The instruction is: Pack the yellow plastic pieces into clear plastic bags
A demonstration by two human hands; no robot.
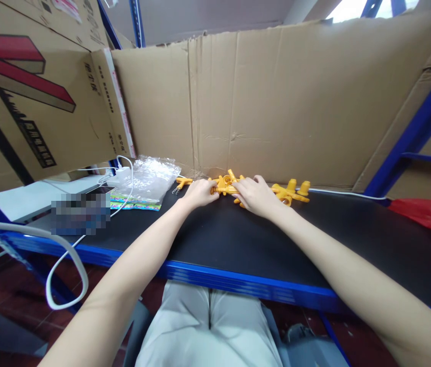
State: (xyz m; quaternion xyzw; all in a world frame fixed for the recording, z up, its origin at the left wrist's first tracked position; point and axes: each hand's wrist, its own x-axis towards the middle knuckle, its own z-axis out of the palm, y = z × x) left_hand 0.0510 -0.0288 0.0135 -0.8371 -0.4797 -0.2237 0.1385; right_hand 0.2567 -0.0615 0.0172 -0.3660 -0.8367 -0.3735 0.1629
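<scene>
My left hand (201, 192) is closed, its fingertips curled round the left end of a yellow plastic piece (226, 189). My right hand (256, 196) bends over the right side of the same piece, fingers closed on it; their exact grip is partly hidden. Around and behind both hands lie several more yellow plastic parts, some overlapping. Left of my left hand rests a yellow handle (184, 181) with a metal spiral. To the right of my right hand are a heap of yellow parts (286, 193) and two upright yellow pieces, one being a knobbed piece (304, 187).
The black tabletop (223, 239) has a blue metal front edge (238, 282). A tall cardboard wall (295, 102) closes off the back. Clear plastic bags (149, 178), white cables (128, 176) and a blurred-out object (81, 213) sit left; a red plastic bag (427, 215) lies right.
</scene>
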